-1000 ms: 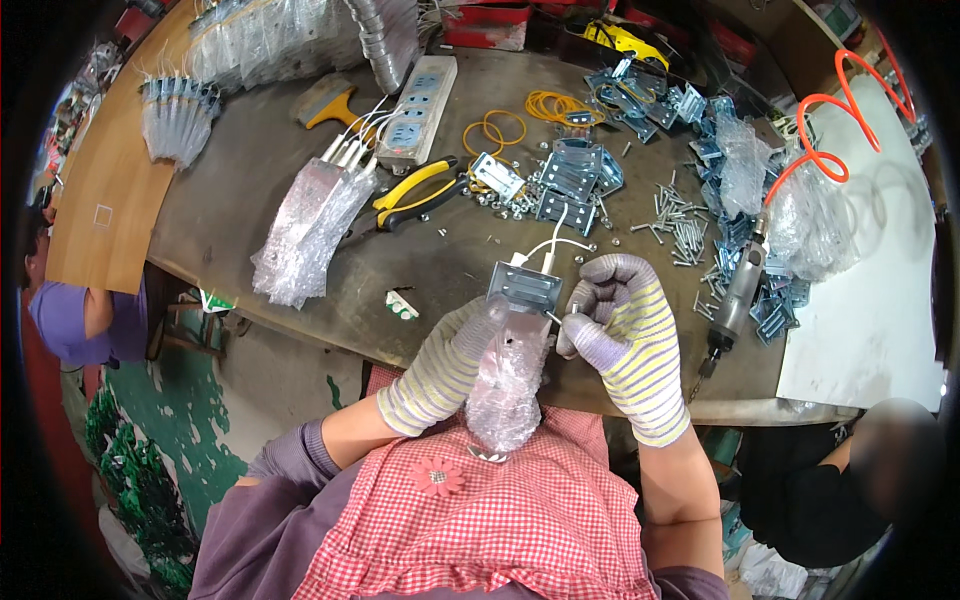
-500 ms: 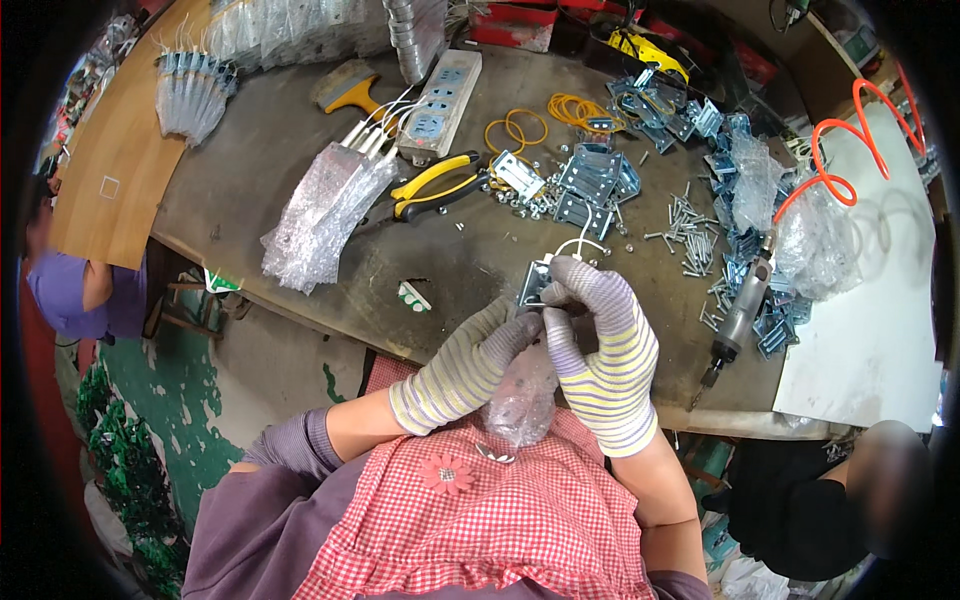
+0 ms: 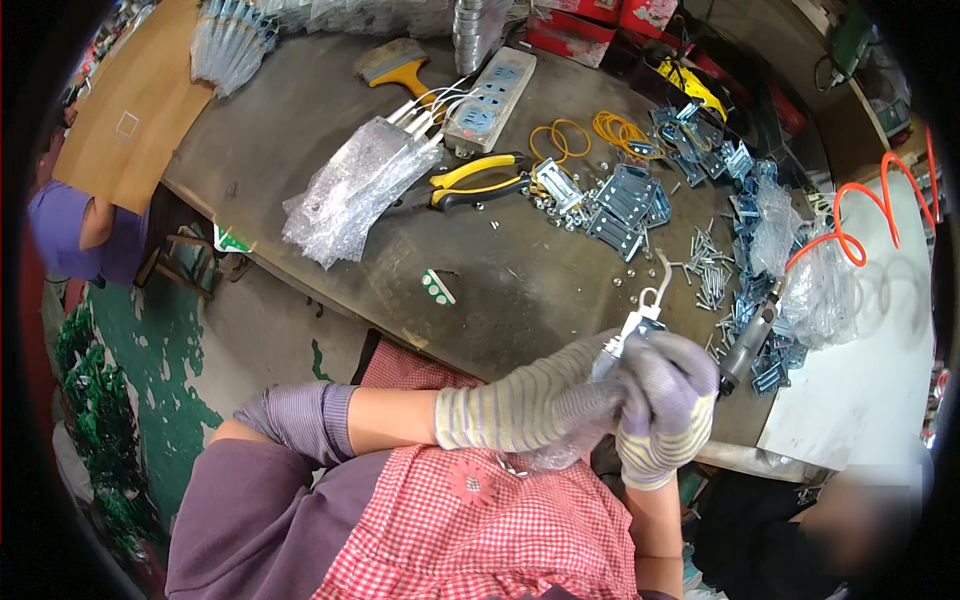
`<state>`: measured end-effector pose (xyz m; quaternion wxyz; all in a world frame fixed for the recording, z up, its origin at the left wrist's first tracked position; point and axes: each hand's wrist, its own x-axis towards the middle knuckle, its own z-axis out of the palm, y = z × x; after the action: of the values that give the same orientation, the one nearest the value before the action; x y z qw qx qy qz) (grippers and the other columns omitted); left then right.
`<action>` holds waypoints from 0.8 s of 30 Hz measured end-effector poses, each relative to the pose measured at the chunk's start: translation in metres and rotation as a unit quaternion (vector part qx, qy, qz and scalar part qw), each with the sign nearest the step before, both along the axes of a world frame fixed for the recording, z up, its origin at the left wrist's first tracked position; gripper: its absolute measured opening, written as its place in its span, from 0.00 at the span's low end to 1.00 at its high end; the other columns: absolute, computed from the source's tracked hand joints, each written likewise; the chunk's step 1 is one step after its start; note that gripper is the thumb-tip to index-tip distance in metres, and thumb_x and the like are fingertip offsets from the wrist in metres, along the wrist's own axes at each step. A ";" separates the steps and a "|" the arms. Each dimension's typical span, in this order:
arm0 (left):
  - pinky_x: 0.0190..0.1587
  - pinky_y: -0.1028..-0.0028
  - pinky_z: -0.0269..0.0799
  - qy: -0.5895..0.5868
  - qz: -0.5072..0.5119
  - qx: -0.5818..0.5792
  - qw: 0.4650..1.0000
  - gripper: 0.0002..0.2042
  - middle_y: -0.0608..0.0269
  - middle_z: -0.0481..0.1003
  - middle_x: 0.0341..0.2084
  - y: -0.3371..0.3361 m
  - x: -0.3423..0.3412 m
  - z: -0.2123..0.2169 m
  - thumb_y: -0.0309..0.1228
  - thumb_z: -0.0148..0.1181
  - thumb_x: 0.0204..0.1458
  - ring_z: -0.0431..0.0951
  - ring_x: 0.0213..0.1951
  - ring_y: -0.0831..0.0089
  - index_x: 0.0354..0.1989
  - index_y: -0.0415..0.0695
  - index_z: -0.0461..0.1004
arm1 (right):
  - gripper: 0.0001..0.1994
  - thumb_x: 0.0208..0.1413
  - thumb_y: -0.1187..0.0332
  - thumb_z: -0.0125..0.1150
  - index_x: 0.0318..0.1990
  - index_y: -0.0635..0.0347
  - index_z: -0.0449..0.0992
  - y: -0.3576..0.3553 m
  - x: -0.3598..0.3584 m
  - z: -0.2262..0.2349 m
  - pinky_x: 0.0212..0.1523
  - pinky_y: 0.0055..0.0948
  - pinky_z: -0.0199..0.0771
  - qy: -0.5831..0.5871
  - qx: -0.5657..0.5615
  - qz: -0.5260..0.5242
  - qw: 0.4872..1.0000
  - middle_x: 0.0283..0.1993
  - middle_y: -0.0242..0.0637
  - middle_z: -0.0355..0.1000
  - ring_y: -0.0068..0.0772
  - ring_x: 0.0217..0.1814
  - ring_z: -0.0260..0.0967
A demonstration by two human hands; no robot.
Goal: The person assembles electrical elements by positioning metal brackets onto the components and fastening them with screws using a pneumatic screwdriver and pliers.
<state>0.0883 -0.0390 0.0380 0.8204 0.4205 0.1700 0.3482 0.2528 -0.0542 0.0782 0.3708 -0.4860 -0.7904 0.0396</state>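
Note:
Both my hands wear striped grey and yellow knit gloves and come together at the table's front edge. My left hand point(image 3: 560, 402) is closed round a part with a white cable point(image 3: 652, 298) and a metal bracket, its lower end sleeved in bubble wrap point(image 3: 562, 452). My right hand point(image 3: 668, 405) has its fingers curled against the bracket end of the same part; they hide most of the bracket. Just right of my right hand lies a pneumatic screwdriver point(image 3: 748, 350) on a coiled orange hose point(image 3: 835, 238).
Loose screws point(image 3: 710, 272), small nuts and metal brackets point(image 3: 628, 195) lie beyond my hands. Further left are yellow-handled pliers point(image 3: 475, 180), bubble-wrapped parts point(image 3: 360, 190), a power strip point(image 3: 500, 95) and a brush point(image 3: 398, 70). A person's purple sleeve point(image 3: 75, 235) shows at far left.
Both hands have moved right with the wrapped part, closer to the screwdriver. The fingers of my right hand have curled in further over the bracket. The view has shifted slightly.

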 end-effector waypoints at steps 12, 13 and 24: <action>0.37 0.61 0.72 0.573 0.135 0.522 0.618 0.11 0.61 0.73 0.27 0.092 0.014 0.011 0.38 0.57 0.53 0.75 0.38 0.60 0.34 0.43 0.75 | 0.43 0.50 0.67 0.65 0.73 0.57 0.48 -0.014 -0.006 -0.045 0.62 0.46 0.67 0.616 -0.190 -0.016 0.764 0.69 0.48 0.56 0.47 0.69 0.58; 0.39 0.61 0.72 0.616 0.173 0.554 0.533 0.10 0.60 0.74 0.30 0.106 0.012 0.004 0.37 0.59 0.50 0.75 0.40 0.60 0.34 0.43 0.75 | 0.44 0.50 0.64 0.67 0.73 0.56 0.48 -0.013 -0.010 -0.049 0.58 0.53 0.72 0.631 -0.172 -0.040 0.756 0.68 0.48 0.57 0.52 0.67 0.60; 0.50 0.57 0.68 0.485 0.142 0.637 0.582 0.10 0.55 0.73 0.40 0.123 -0.039 -0.023 0.29 0.65 0.42 0.72 0.47 0.56 0.35 0.43 0.75 | 0.42 0.52 0.69 0.64 0.73 0.50 0.47 -0.002 -0.026 -0.074 0.61 0.52 0.71 0.742 -0.226 0.069 0.628 0.68 0.48 0.57 0.56 0.67 0.60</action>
<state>0.0489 0.0839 0.0154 0.0780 0.9120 0.3347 0.2239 0.2265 -0.0558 0.0039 0.7065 -0.3048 -0.2461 0.5894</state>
